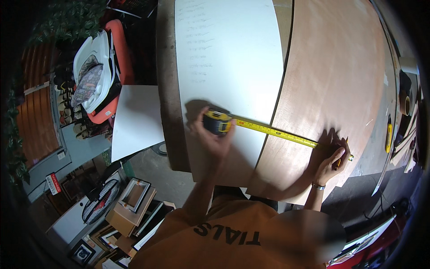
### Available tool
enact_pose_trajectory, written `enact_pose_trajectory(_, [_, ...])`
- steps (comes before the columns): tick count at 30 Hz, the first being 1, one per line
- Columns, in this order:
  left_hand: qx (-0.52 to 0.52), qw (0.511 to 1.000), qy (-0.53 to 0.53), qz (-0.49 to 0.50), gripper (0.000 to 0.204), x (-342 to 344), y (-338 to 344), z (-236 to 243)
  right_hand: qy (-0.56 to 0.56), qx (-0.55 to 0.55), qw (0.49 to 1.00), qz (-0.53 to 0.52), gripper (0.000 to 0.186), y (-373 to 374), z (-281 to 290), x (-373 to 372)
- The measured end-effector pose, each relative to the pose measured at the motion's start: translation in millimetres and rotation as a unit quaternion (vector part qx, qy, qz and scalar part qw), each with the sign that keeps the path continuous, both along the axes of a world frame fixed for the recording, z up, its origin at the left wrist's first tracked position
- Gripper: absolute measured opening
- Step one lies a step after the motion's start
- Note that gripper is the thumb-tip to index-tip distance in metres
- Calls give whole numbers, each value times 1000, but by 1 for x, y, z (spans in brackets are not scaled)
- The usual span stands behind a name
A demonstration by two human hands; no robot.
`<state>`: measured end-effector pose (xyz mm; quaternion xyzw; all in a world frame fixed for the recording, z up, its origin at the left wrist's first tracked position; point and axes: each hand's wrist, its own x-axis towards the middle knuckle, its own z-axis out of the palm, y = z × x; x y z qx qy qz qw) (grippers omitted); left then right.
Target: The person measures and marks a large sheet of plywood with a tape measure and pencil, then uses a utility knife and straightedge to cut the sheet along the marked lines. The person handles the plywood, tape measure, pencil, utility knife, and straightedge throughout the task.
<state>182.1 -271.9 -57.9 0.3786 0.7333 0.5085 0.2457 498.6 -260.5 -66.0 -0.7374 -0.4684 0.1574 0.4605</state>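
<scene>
My left hand (212,136) is wrapped round the black and yellow case of a tape measure (217,122), above a white board (233,58) with rows of handwriting. The yellow blade (277,132) stretches rightward from the case, across the board's edge and over a reddish-brown wood sheet (331,67). At its far end my right hand (332,162), with a metal band at the wrist, is closed round a slim pencil (337,164). The blade passes by this hand, and its end (351,158) shows just beyond the fingers, near the sheet's right edge.
A yellow utility knife (389,133) lies right of the wood sheet, near a long metal straightedge (382,175). Lower left are stacked picture frames (135,195) and a fan (101,201). An orange and white child seat (96,71) stands upper left, by a white panel (136,119).
</scene>
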Motion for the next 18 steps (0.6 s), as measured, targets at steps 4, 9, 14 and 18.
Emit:
enact_pose_trajectory(4, [-46,990,136,7,75,-64,-2,7,-3,10,1000,6,30,4,4,-6])
enact_pose_trajectory(9, [-64,968,244,10,74,-82,3,5,-41,-20,999,28,27,3,2,-8])
enact_pose_trajectory(14, [8,986,164,16,75,-64,28,-4,-226,34,969,98,48,-10,-2,-7])
enact_pose_trajectory(18, [34,969,243,19,70,-65,80,-11,-138,37,984,107,56,-8,-8,-9])
